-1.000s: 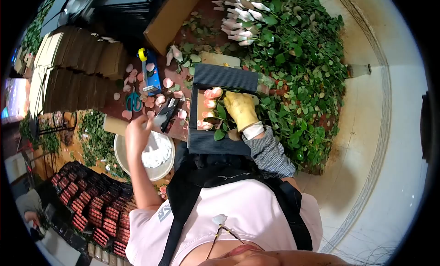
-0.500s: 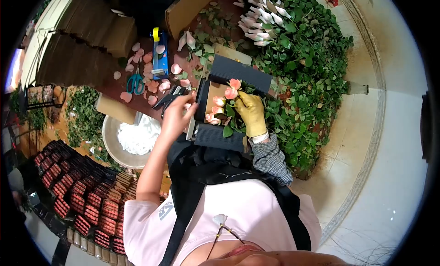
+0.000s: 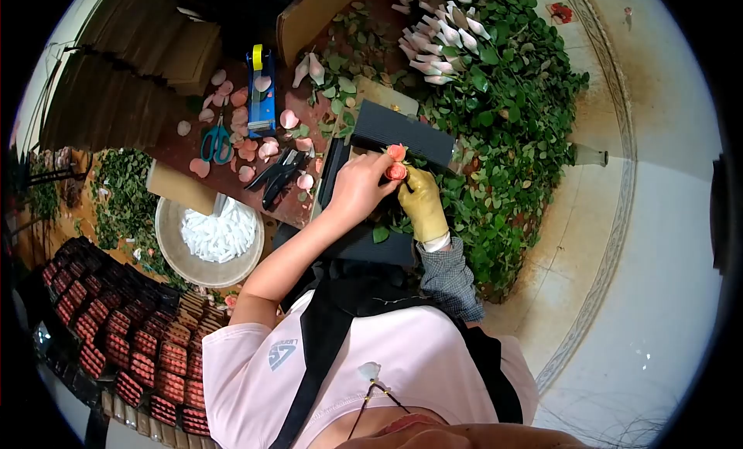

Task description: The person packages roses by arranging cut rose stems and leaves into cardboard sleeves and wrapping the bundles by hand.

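My bare left hand (image 3: 359,187) reaches over the open dark corrugated box (image 3: 404,133), thumb and fingers closed round the edge of a coral-pink rose (image 3: 396,171). A second rose (image 3: 396,152) sits just beyond it. Facing it, my right hand (image 3: 422,203), in a yellow glove, is closed at the stems just below these blooms; the stems are mostly hidden by the glove. My left hand covers the other blooms in the box. Green leaves (image 3: 380,233) stick out at the box's near side.
Black-handled pliers or a stapler (image 3: 279,177), teal scissors (image 3: 217,143), a blue tape dispenser (image 3: 261,101) and loose petals lie on the left. A bowl of white tubes (image 3: 219,231) stands nearer. Leafy stems (image 3: 511,155) with white-wrapped buds (image 3: 449,39) fill the right.
My left hand has moved right, from the box's left edge onto the roses, and now covers several of them. The black tool shows fully. My right hand stays at the stems.
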{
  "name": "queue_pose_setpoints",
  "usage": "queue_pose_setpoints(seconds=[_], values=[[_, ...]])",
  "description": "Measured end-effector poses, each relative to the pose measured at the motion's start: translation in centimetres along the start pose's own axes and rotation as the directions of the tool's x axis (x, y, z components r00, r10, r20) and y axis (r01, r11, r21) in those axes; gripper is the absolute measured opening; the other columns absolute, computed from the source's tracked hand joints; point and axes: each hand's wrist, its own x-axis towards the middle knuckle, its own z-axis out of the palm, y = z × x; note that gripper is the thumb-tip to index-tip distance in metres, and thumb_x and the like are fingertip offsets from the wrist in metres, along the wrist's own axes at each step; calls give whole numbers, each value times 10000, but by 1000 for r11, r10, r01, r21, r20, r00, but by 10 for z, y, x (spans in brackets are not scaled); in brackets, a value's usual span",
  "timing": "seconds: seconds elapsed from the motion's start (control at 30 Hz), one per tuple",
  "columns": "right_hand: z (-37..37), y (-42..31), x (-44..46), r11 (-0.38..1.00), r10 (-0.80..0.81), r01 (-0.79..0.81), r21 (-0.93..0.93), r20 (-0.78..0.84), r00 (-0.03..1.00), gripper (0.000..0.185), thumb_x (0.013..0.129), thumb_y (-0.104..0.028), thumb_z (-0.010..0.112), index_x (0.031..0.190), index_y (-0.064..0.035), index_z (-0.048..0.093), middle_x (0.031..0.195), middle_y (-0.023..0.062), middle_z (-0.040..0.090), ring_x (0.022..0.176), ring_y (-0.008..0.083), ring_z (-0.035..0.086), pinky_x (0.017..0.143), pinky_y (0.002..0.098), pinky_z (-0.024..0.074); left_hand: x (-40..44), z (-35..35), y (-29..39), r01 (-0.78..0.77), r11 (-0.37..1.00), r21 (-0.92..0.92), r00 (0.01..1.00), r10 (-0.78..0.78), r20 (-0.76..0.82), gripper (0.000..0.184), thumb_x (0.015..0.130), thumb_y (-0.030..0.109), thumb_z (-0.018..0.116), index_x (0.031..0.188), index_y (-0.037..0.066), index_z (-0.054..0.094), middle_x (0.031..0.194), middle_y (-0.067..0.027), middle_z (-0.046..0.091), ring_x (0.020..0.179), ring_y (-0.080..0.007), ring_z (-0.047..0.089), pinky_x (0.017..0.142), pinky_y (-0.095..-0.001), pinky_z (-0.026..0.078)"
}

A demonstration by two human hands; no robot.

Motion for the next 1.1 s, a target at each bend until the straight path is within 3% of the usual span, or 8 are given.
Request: queue_pose_setpoints(seconds=[0.43,0.57,0.73,0.77,0.83,0.97,1.03,1.1], values=[[17,-9,2,901,-49,13,-434,-71,996,118,750,-103,701,826,-62,621,714,124,639,715,349,613,682,452,486,-8,-8,-7,-31,974,226,999,36,-15,258,765,264,773,813,79,600,629,-93,588,618,-297,622,564,-424,484],[5,-15,13,894,22,2,-447,49,999,159,823,-180,713,804,-58,612,725,129,657,698,328,643,648,448,492,-19,-63,-13,282,938,203,957,-258,-137,223,805,299,710,849,85,666,708,-131,659,646,-313,657,599,-417,518],[-9,-10,12,906,-106,205,-370,269,957,233,808,-210,743,890,-45,601,712,119,638,700,308,639,639,440,493,-124,-131,-69,524,582,622,738,-675,11,315,871,399,636,860,85,613,738,-149,679,714,-365,670,621,-476,513],[-10,-9,11,905,-130,238,-353,305,944,242,799,-205,751,902,-48,600,713,112,632,706,302,638,641,439,492,-170,-121,-107,482,423,767,592,-803,70,312,916,396,574,905,87,617,733,-152,687,716,-358,683,624,-477,522],[-6,-10,10,893,-180,272,-358,270,946,246,786,-201,762,901,-51,604,716,102,624,716,300,636,641,438,491,-253,-112,-137,408,431,804,458,-859,228,289,915,358,572,979,78,602,866,-179,707,831,-349,698,714,-457,539],[-4,-17,5,878,-110,218,-427,265,958,283,797,-196,760,978,-37,612,753,104,637,739,297,632,678,432,491,-270,-99,-138,478,478,737,432,-858,276,266,867,281,668,1035,76,653,952,-179,697,904,-387,668,785,-473,522],[-5,-21,2,880,-79,192,-434,265,961,329,804,-181,758,1062,-25,626,781,103,640,761,293,626,710,430,489,-186,-108,-88,604,450,658,436,-878,200,207,878,255,669,943,58,682,926,-188,685,880,-401,653,761,-472,518],[-19,-34,-4,927,-13,103,-360,245,970,414,820,-192,746,1183,-42,615,828,124,662,762,300,630,722,431,493,-145,-105,-66,512,744,429,817,-576,23,177,903,212,647,900,41,693,880,-191,677,824,-400,648,717,-456,516]])
